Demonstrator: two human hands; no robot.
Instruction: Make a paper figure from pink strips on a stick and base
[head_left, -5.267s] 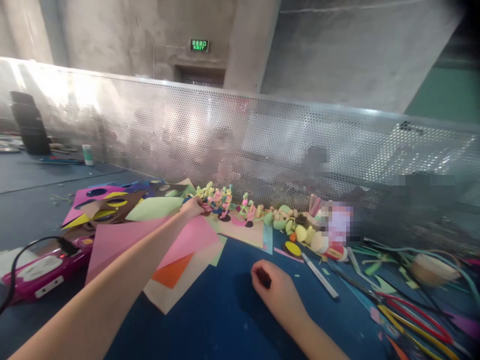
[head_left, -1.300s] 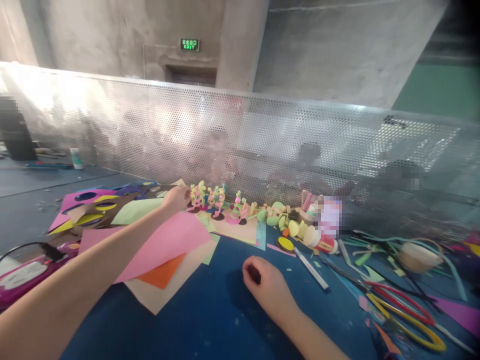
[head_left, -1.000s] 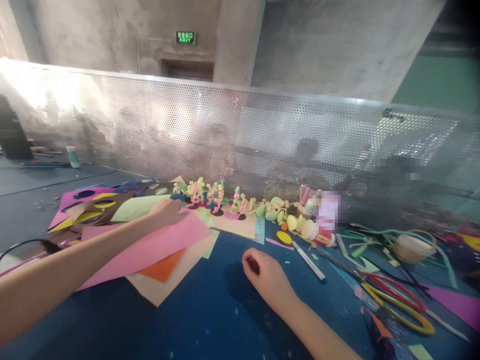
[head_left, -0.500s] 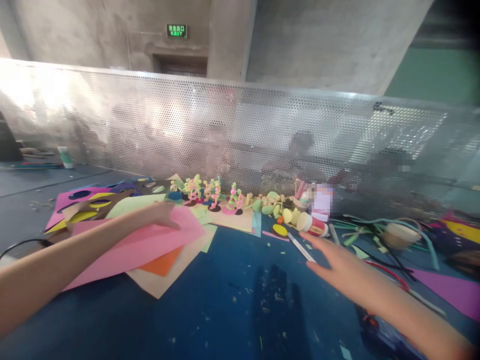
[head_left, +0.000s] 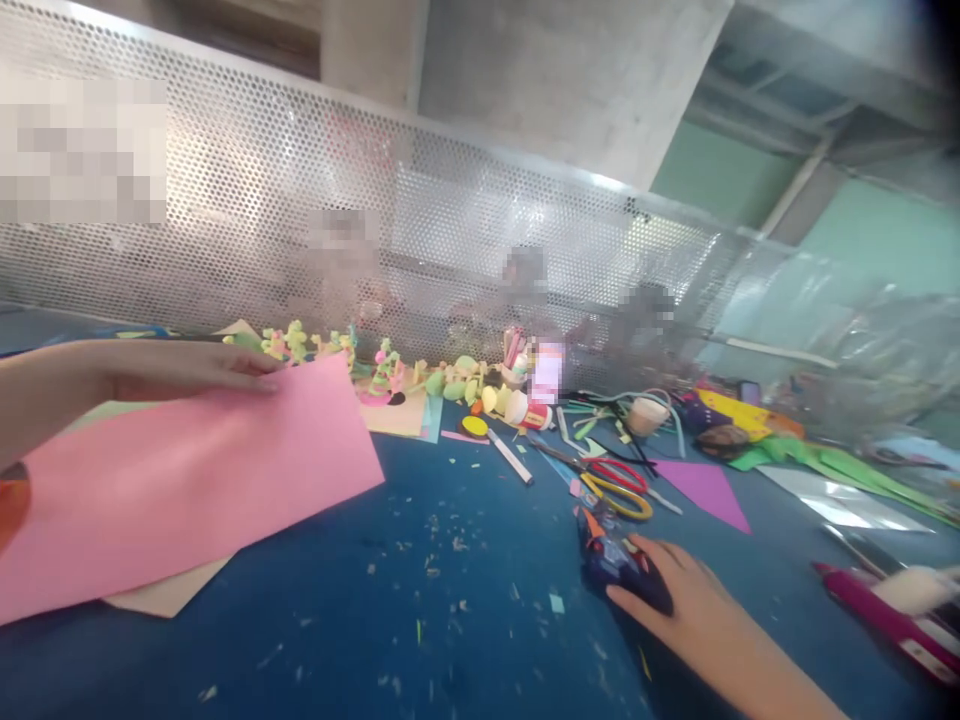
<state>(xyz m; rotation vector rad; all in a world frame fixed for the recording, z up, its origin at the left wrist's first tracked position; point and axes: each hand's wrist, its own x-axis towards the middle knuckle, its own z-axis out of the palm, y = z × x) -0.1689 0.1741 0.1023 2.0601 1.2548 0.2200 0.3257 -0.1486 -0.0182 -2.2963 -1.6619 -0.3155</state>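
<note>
The large pink paper sheet (head_left: 225,500) lies on the person's left side, and its upper edge is at the left hand (head_left: 180,368), whose fingers are stretched out along this edge. The thumb is hidden, so I cannot tell if the sheet is pinched. Half a second ago the right hand (head_left: 694,600) was spread in the air, near the white pen-like stick (head_left: 510,458); now it is closed around the near right end of a glossy dark blue object (head_left: 641,580) with clear shiny parts, whose kind I cannot tell. The pink sheet also has shifted: it covers more of the beige paper sheet (head_left: 172,587), of which only a corner shows below. For the work, I judge that this means both hands are now engaged, one with the paper and one with the blue object. This object is in the palm side of the right hand, between thumb and fingers, and well apart from the pink sheet. Just beyond it lie scissors with red and yellow handles (head_left: 637,515), and, farther right, a purple paper piece (head_left: 703,492). Small scraps are scattered on the blue table (head_left: 420,650) between the hands.
</note>
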